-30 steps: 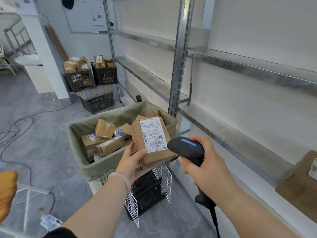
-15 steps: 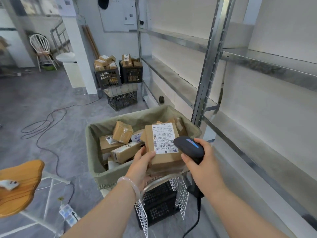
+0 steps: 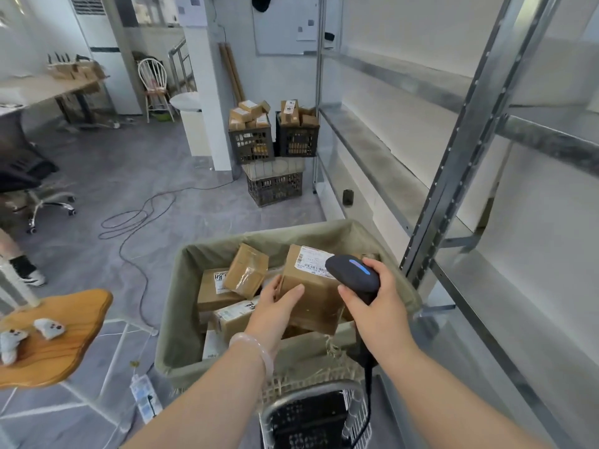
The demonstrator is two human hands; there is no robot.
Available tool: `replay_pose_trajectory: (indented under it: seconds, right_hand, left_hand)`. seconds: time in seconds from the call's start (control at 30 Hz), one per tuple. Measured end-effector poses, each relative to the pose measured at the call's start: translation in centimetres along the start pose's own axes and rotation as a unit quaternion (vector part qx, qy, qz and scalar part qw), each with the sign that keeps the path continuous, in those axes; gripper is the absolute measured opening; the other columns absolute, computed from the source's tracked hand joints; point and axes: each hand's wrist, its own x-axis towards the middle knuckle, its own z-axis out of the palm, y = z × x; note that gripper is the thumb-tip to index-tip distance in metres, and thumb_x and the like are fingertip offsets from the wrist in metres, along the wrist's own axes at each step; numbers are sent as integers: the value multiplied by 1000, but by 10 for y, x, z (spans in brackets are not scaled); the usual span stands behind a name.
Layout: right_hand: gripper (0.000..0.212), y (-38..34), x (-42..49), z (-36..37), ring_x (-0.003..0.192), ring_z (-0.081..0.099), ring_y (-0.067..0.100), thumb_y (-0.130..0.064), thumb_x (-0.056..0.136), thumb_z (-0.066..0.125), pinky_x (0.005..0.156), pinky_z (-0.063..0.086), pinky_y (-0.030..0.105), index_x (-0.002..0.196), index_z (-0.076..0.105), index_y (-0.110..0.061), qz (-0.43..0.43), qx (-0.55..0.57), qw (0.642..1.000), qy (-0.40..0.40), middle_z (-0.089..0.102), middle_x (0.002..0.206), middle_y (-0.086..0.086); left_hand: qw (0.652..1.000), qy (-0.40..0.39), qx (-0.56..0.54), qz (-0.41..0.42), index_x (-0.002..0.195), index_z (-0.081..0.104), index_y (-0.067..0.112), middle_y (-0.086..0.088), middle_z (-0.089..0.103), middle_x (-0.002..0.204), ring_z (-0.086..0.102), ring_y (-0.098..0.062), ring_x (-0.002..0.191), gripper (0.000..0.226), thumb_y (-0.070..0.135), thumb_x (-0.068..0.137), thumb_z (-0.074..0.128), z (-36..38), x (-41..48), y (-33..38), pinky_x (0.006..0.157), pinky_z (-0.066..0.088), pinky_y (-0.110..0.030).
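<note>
My left hand (image 3: 275, 306) grips a brown cardboard parcel (image 3: 312, 296) by its left side, thumb on the front face. The parcel has a white barcode label at its top and sits low over the green cloth-lined basket (image 3: 181, 319). My right hand (image 3: 379, 306) holds a black handheld barcode scanner (image 3: 351, 277) with a blue light strip, its head just over the parcel's label. Its cable hangs down below my wrist. Several other taped parcels (image 3: 246, 273) lie in the basket.
A metal shelving rack (image 3: 453, 176) runs along the right. Black crates full of parcels (image 3: 251, 137) are stacked by the far wall. A cable loops over the grey floor (image 3: 129, 218). A wooden stool top (image 3: 61, 335) stands at left, a power strip (image 3: 144, 395) below it.
The parcel has come down from upright in front of me into the basket, its label now tipped away. The scanner followed it down. My view has swung left and down.
</note>
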Motion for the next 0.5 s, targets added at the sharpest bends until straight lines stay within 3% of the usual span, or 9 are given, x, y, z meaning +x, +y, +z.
replay_pose_trajectory:
  seconds: [0.07, 0.1, 0.23, 0.3, 0.43, 0.5]
  right_hand:
    - [53, 2, 18, 10, 99, 62, 2, -24, 84, 76, 86, 56, 28, 123, 46, -44, 11, 0, 1000, 0, 54, 110, -26]
    - [53, 2, 27, 16, 99, 62, 5, -25, 84, 76, 87, 56, 31, 123, 45, -44, 13, -4, 1000, 4, 55, 112, -24]
    - [54, 2, 60, 43, 98, 60, -2, -27, 84, 76, 77, 47, 12, 125, 44, -44, 18, -8, 1000, 17, 58, 119, -15]
    - [57, 4, 76, 58, 100, 58, -2, -27, 84, 76, 77, 44, 8, 129, 44, -42, 24, -12, 999, 21, 56, 122, -14]
    - [62, 4, 102, 85, 96, 53, -3, -25, 84, 76, 66, 40, -2, 135, 43, -35, 28, -35, 998, 33, 50, 120, -14]
    - [62, 8, 107, 93, 100, 52, -1, -25, 84, 76, 65, 40, -3, 136, 43, -34, 31, -40, 998, 42, 49, 121, -15]
  left_hand:
    - [1000, 1, 14, 4, 134, 50, 37, 4, 67, 123, 63, -17, 115, 47, 25, 93, 70, -5, 19, 3, 106, 48, -43]
    - [1000, -1, 19, 4, 133, 50, 38, 4, 67, 125, 63, -17, 116, 48, 24, 92, 71, -7, 29, 4, 106, 49, -43]
    - [1000, -15, 20, 4, 141, 50, 32, 1, 70, 124, 66, -20, 115, 75, 32, 73, 81, -16, 69, 10, 105, 50, -46]
    - [999, -19, 29, -6, 139, 50, 38, 6, 71, 123, 65, -20, 117, 85, 44, 60, 81, -23, 87, 16, 106, 49, -47]
    - [996, -39, 76, -12, 135, 47, 46, 9, 66, 129, 63, -15, 120, 80, 45, 63, 81, -41, 121, 21, 109, 46, -42]
    - [987, -48, 156, -1, 137, 39, 62, 8, 56, 142, 54, -14, 129, 88, 57, 59, 82, -51, 135, 21, 113, 41, -43]
